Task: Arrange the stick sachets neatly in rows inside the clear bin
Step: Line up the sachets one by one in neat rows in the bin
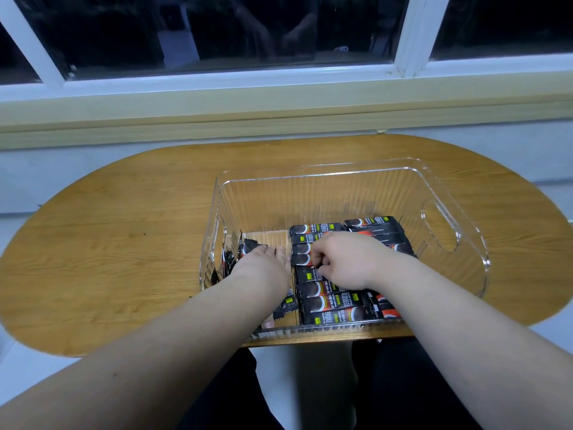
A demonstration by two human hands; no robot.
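Observation:
A clear ribbed bin (449, 193) stands on the wooden table (108, 243). Black and red stick sachets (335, 305) lie side by side in rows across its middle and right floor. Both my hands are inside the bin. My right hand (350, 262) lies over the middle row with fingers curled, pinching the end of a sachet (302, 259). My left hand (263, 265) is at the left end on several loose sachets (249, 246); its fingers are hidden, so its hold is unclear. A bare strip of bin floor (266, 238) shows beyond my left hand.
The oval table stands against a wall under a white-framed window (406, 35) with a pale sill (186, 110). The bin has a cut-out handle (440, 231) on its right wall. The table's left half is bare wood. My knees show below its front edge.

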